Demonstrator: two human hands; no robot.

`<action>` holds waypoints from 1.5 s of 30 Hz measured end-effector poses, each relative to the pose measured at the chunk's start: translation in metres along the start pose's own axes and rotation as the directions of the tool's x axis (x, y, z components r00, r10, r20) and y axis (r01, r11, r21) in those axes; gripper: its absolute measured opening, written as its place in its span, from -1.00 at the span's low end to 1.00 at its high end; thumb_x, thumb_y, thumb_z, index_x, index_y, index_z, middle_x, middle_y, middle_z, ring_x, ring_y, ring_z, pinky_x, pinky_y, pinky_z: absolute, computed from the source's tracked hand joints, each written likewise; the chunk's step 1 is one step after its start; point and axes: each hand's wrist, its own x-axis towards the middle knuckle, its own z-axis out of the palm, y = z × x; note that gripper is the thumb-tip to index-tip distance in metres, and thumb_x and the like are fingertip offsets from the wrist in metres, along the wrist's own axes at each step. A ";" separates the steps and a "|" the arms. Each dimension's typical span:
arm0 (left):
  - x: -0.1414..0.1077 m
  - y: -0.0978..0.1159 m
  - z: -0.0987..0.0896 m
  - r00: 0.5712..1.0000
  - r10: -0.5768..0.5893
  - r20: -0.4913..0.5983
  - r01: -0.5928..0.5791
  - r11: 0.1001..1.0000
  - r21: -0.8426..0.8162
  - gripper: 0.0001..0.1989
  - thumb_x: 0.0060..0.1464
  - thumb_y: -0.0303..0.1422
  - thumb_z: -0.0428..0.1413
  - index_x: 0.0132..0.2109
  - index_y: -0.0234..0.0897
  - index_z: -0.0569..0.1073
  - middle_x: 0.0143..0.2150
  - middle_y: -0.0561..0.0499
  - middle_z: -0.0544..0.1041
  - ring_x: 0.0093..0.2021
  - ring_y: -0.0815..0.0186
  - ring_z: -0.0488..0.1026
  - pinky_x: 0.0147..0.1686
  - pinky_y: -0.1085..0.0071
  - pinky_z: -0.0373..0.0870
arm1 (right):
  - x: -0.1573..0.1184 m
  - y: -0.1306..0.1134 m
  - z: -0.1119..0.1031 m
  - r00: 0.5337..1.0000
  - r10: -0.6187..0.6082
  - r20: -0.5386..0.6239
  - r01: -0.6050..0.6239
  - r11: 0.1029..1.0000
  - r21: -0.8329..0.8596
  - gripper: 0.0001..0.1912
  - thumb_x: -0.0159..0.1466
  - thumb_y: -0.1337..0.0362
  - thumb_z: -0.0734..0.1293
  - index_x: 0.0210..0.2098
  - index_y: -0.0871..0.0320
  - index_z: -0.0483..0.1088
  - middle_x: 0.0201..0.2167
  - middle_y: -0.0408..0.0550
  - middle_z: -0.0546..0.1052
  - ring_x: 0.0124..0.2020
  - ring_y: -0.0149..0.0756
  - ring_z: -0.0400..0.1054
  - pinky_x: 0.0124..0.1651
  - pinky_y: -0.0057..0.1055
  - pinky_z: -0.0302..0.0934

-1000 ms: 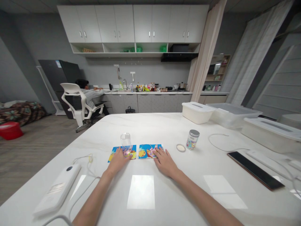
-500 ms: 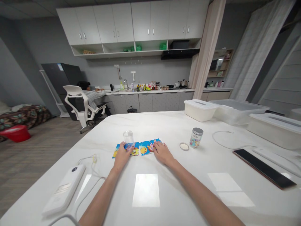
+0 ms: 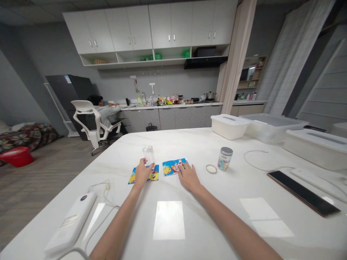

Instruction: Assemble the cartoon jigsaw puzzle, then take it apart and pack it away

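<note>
Bearing illegible print, the jar [image 3: 225,159] stands upright; the left hand [image 3: 142,174] touches the cup [image 3: 149,154], grip unclear; the right hand [image 3: 189,177] lies open on a card [image 3: 168,170].

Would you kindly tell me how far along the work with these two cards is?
The left card and right card already lie picture side up. In hand, the left hand has fingers at the cup, and the right hand touches the right card. What is left is unclear, though a gap parts the cards.
</note>
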 end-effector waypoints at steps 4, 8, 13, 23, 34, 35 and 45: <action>0.018 0.004 0.014 1.000 -0.022 0.015 0.022 1.000 0.006 -0.52 0.09 -0.20 0.12 0.10 -0.34 0.28 0.15 -0.29 0.46 0.11 0.11 0.44 0.02 0.30 0.34 | 0.001 -0.001 0.001 1.000 -0.003 -0.007 0.003 1.000 -0.022 -0.51 0.39 0.24 0.02 0.23 0.21 0.23 0.30 0.10 0.24 0.33 -0.13 0.03 0.35 -0.05 -0.22; 0.025 0.003 0.023 0.999 -0.017 0.028 0.017 1.000 0.025 -0.52 0.10 -0.23 0.11 0.12 -0.33 0.27 0.16 -0.28 0.45 0.14 0.11 0.42 0.02 0.31 0.32 | 0.004 0.009 -0.011 0.992 0.076 -0.101 -0.084 0.993 -0.078 -0.51 0.32 0.36 0.05 0.20 0.23 0.26 0.28 0.13 0.27 0.31 -0.16 0.05 0.34 -0.14 -0.21; 0.027 0.001 0.022 0.999 0.003 0.035 -0.006 0.997 0.071 -0.52 0.12 -0.22 0.07 0.14 -0.36 0.28 0.18 -0.30 0.43 0.18 0.01 0.37 0.10 0.22 0.24 | 0.004 0.042 -0.038 0.910 0.307 -0.277 -0.354 0.925 -0.139 -0.39 0.17 0.45 0.13 0.23 0.30 0.22 0.26 0.35 0.21 0.28 0.14 0.04 0.27 0.13 -0.22; 0.021 0.012 0.015 0.998 0.056 -0.027 -0.054 0.997 0.048 -0.58 0.11 -0.25 0.07 0.08 -0.34 0.32 0.13 -0.27 0.46 0.16 0.03 0.37 0.14 0.20 0.22 | -0.005 0.056 -0.039 0.899 0.372 -0.232 -0.355 0.928 0.112 -0.60 0.16 0.43 0.16 -0.04 0.25 0.42 0.01 0.34 0.37 0.10 0.16 0.21 0.09 0.10 0.08; -0.064 0.050 0.014 0.925 0.364 0.111 -0.344 0.925 -0.163 -0.65 -0.03 -0.27 0.13 -0.07 -0.20 0.29 -0.08 -0.08 0.53 -0.02 0.15 0.49 -0.01 0.25 0.37 | 0.021 0.021 -0.032 0.871 0.337 -0.357 0.166 0.482 0.860 -0.52 0.21 -0.23 0.18 -0.34 0.09 0.25 -0.31 -0.06 0.49 -0.20 -0.21 0.45 -0.16 -0.18 0.41; -0.068 0.051 0.014 0.908 0.397 0.136 -0.376 0.914 -0.155 -0.65 -0.03 -0.28 0.13 -0.07 -0.20 0.29 -0.08 -0.09 0.52 -0.02 0.13 0.49 -0.01 0.23 0.37 | 0.020 0.017 -0.032 0.858 0.358 -0.368 0.202 0.423 0.883 -0.53 0.19 -0.22 0.22 -0.36 0.09 0.23 -0.31 -0.08 0.49 -0.17 -0.22 0.46 -0.14 -0.19 0.41; -0.081 0.062 0.010 0.833 0.513 0.209 -0.485 0.857 -0.173 -0.64 -0.08 -0.28 0.16 -0.09 -0.18 0.30 -0.15 -0.03 0.53 -0.11 0.13 0.50 -0.10 0.26 0.39 | 0.013 -0.002 -0.034 0.832 0.380 -0.404 0.313 0.280 0.907 -0.61 0.05 -0.03 0.44 -0.33 0.17 0.45 -0.26 0.02 0.54 -0.19 -0.20 0.44 -0.06 -0.21 0.33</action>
